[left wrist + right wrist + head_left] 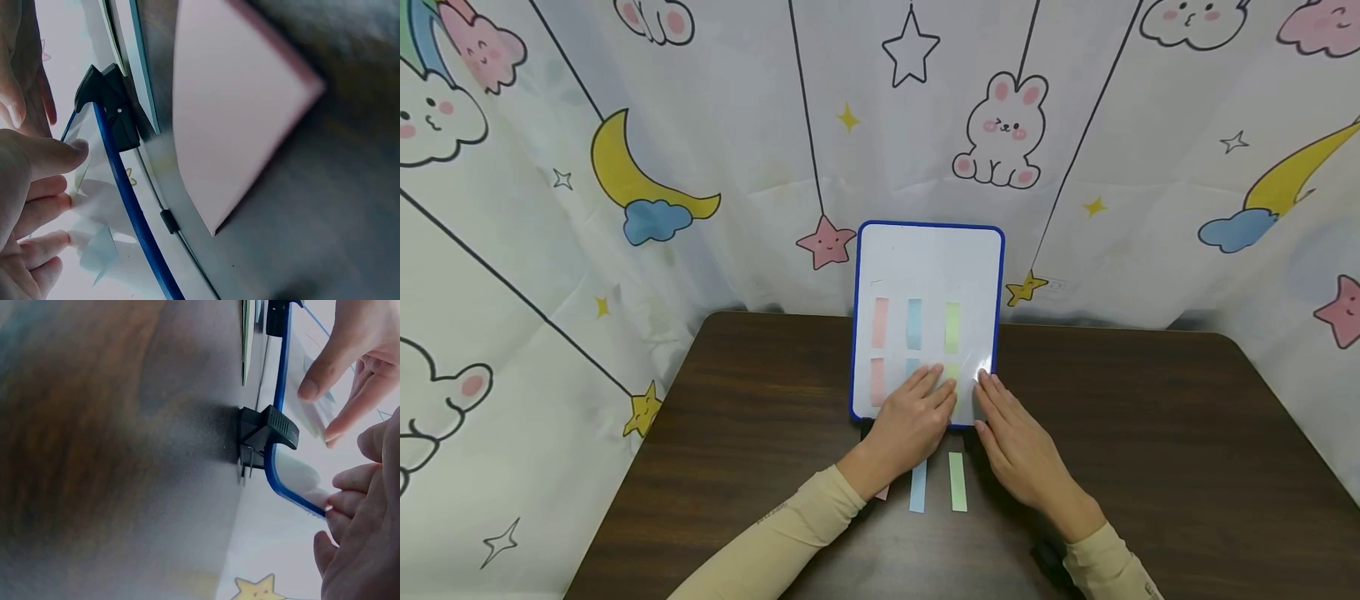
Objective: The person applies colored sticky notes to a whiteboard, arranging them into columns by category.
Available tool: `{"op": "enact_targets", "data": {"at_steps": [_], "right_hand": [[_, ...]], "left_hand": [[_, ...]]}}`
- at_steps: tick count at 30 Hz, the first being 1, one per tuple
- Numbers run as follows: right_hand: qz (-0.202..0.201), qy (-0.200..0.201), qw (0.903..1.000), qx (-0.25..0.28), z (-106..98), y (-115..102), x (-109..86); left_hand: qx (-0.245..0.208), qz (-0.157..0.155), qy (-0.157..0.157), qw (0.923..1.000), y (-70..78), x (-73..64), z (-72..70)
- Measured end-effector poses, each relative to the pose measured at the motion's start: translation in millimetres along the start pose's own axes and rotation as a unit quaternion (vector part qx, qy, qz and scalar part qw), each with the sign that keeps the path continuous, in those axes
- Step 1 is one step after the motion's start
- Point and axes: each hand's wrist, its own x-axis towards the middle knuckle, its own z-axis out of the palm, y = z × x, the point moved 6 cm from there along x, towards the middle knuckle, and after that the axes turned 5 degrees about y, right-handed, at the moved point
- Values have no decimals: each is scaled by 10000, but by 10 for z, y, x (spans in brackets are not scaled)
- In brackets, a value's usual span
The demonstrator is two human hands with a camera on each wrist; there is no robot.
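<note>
A white board with a blue frame [929,258] stands tilted on the table. It bears two rows of paper strips: upper pink [880,323], blue [913,325] and green [952,328], lower pink [877,383], with blue and green partly covered. My left hand [904,425] touches the board with its fingertips over the lower green strip [952,372]. At the board's lower right edge rests my right hand [1026,454], fingers extended, holding no strip. In the right wrist view its fingertips touch the blue frame [300,503].
Below the board lie a pink strip pad [237,112], a blue one [918,487] and a green one [958,482]. Black stand clips [269,431] hold the board's bottom edge. A patterned curtain [760,167] hangs behind the brown table [1150,433].
</note>
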Motion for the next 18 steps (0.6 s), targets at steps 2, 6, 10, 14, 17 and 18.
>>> {"op": "enact_targets", "data": {"at_steps": [2, 6, 10, 14, 17, 18], "right_hand": [[5, 9, 10000, 6, -2, 3, -6], [1, -8, 10000, 37, -1, -2, -8], [1, 27, 10000, 76, -23, 0, -11], [31, 117, 9998, 152, -70, 8, -27], [93, 232, 9993, 263, -134, 8, -37], [136, 277, 9991, 299, -163, 8, -41]], "left_hand": [[-16, -12, -65, 10000, 3, 2, -4], [-47, -13, -215, 9998, -2, 5, -19], [-187, -55, -262, 9995, -10, 13, -56], [-521, -343, 96, 9980, -57, 3, -172], [-732, -703, 485, 9937, -138, -31, -289], [-764, -830, 586, 9919, -175, -48, -334]]}}
